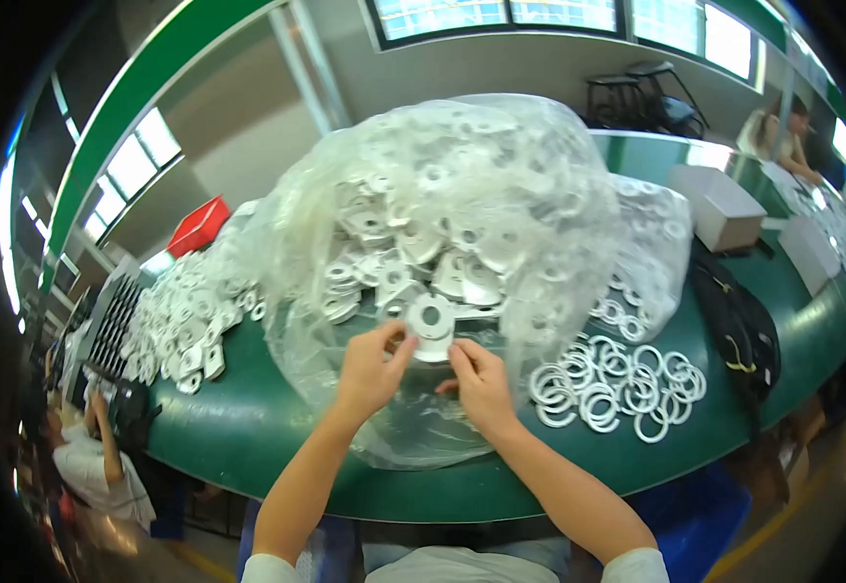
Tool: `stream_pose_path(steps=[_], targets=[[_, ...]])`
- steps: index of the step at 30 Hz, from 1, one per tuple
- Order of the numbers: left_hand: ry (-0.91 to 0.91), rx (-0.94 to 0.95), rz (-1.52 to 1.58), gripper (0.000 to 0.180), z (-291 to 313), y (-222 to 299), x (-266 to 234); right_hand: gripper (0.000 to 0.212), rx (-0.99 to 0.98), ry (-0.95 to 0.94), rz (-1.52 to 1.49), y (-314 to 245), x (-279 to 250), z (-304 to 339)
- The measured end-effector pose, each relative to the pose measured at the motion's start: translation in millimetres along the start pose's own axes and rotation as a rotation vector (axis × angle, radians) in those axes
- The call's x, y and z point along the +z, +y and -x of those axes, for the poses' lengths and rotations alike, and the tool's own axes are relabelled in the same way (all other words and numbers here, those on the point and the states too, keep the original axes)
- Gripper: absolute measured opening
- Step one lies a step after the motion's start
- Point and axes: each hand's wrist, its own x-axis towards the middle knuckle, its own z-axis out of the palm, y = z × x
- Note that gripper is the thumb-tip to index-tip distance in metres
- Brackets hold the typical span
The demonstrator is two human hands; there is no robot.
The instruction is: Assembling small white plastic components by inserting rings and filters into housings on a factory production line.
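Observation:
Between my two hands is a white flat part with a round hole [431,328], held up in front of an open clear plastic bag [296,253]. My left hand [374,367] pinches its left edge with thumb and fingers. On its lower right edge, my right hand [481,384] grips with the thumb and curled fingers. The bag is heaped with similar white parts [408,243], many with round holes. To the right of my right hand lies a loose pile of white rings [617,389] on the green table [248,437].
More white parts [185,316] are piled at the left, near a red bin [199,225]. A second bag [661,233] stands right of the big one. Beyond are a white box [716,206] and a black bag [737,321]. People sit at the far right [782,141] and lower left [102,466].

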Motion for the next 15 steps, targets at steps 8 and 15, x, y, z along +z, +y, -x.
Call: stream_pose_path(steps=[8, 15], targets=[[0.017, 1.027, -0.584, 0.02, -30.3, 72.4, 130.9, 0.01, -0.178, 0.203, 0.091, 65.7, -25.9, -18.7], [0.103, 0.867, -1.054, 0.009, -102.8, 47.4, 205.8, 0.013, 0.033, -0.016, 0.147, 16.2, -5.6, -8.1]])
